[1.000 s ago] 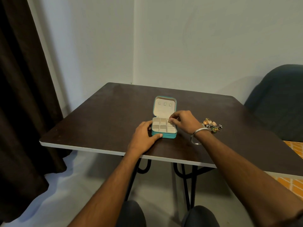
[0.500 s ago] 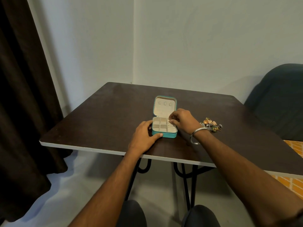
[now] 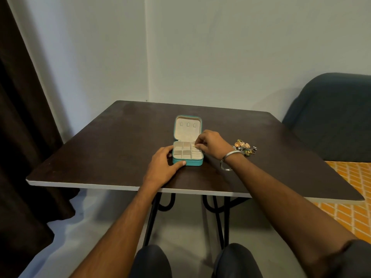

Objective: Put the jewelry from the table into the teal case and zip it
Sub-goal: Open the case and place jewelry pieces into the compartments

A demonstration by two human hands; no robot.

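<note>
Left hand (image 3: 163, 166) grips the case (image 3: 187, 156) at its near left corner: thumb along the teal front wall, fingers curled round the left side, palm resting on the table (image 3: 100, 149). Right hand (image 3: 210, 144) hangs over the tray's right column, at the far right compartments. Thumb and forefinger tips are pinched close together, other fingers curled; a small pale bit shows at the tips, too small to say whether it is jewelry or lining. A metal bangle (image 3: 228, 160) sits on the right wrist.

Case is open, lid (image 3: 187, 127) tilted back on the far side, hinge running left-right. Long axis of the open case runs from the near edge toward the far edge of the table; opening faces the person. Lid lining is cream with three small tabs in a row. Tray is split into small cream compartments, left and middle columns show nothing in them; right column has ridged ring rolls.

Case stands about mid-table, a bit nearer the near edge. Jewelry (image 3: 245, 147) lies in a small heap right of the case, behind the right wrist, apart from the case, on the table: gold, green and silver pieces tangled together, pieces not separable.

Dark curtain (image 3: 24, 137) at left, dark chair (image 3: 331, 117) beyond the table's right edge.
</note>
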